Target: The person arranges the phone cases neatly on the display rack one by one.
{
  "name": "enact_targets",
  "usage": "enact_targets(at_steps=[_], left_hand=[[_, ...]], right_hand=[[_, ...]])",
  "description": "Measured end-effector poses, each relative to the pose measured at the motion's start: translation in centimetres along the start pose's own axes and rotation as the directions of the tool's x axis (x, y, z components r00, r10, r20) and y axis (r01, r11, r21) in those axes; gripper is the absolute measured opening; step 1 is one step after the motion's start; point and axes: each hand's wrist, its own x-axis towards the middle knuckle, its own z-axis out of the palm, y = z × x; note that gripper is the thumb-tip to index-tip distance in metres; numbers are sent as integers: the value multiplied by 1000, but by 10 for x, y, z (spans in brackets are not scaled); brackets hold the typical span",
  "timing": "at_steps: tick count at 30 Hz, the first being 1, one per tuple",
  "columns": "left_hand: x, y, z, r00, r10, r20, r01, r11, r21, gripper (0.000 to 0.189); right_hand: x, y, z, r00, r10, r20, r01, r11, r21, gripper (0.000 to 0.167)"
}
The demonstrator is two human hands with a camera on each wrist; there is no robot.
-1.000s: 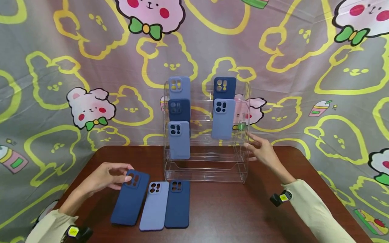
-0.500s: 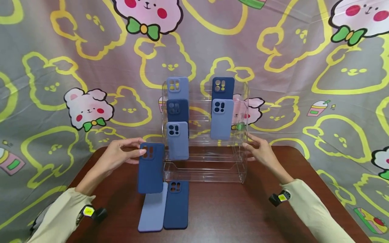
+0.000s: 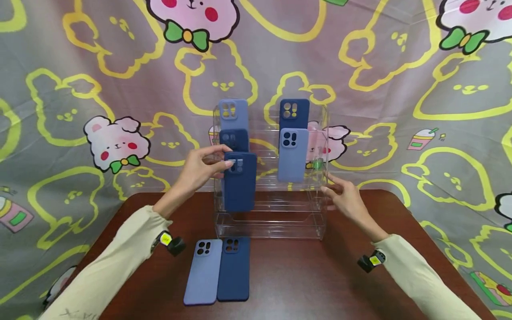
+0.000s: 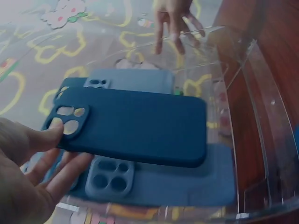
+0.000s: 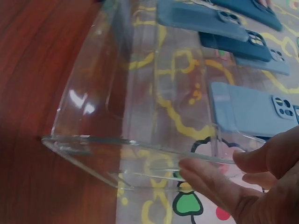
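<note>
My left hand (image 3: pixel 204 170) pinches a dark blue phone case (image 3: pixel 241 184) by its camera-cutout end. The case hangs upright in front of the left column of a clear acrylic display rack (image 3: pixel 280 231), covering most of the light blue case (image 4: pixel 187 182) behind it. Higher in that column stand a dark blue case (image 3: pixel 234 138) and a light blue one (image 3: pixel 238 120). In the right column, a light blue case (image 3: pixel 293 160) stands below a dark blue one (image 3: pixel 300 113). My right hand (image 3: pixel 345 198) holds the rack's right side edge, thumb and fingers on either side of the panel.
On the brown table (image 3: pixel 304 275), a light blue case (image 3: pixel 203 275) and a dark blue case (image 3: pixel 234 275) lie side by side in front of the rack's left part. A cartoon-print cloth (image 3: pixel 168 89) hangs behind the table.
My left hand has lifted the dark blue case off the table's left side and carried it up and right to the rack's left column. My right hand stays at the rack's edge.
</note>
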Motion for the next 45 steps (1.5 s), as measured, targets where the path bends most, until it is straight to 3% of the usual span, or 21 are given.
enact_targets(at_steps=[5,13,18,23,26,35,38,43,45], left_hand=[[16,-1,32,997,71,8,-70,996,-52,31],[44,3,76,994,89,-56,-90,996,-6,30],[48,-5,109,984,131,-117,-134,991,-16,28],[44,-19,135,980,168,-107,-166,986,29,31],[43,-23,142,978,176,-114,-167,983,81,31],[47,-25,150,985,103,-135,-104,995,2,29],[47,-25,154,984,124,-124,-124,992,11,29],[49,-26,157,968,210,-138,-201,977,74,30],[48,-28,156,966,218,-138,-209,975,71,32]], right_hand=[[-4,6,3,998,-53,-38,52,998,-29,55],[-3,4,3,994,-80,-74,77,996,-43,53],[-6,6,3,993,-74,-91,67,995,-75,52],[-7,6,6,991,-80,-110,69,992,-102,52],[-6,5,7,990,-89,-109,77,991,-109,53],[-7,4,7,986,-102,-128,82,985,-151,50],[-7,4,7,987,-95,-127,75,985,-158,51],[-5,3,8,989,-88,-122,69,985,-156,51],[-5,3,10,989,-80,-123,61,986,-154,52]])
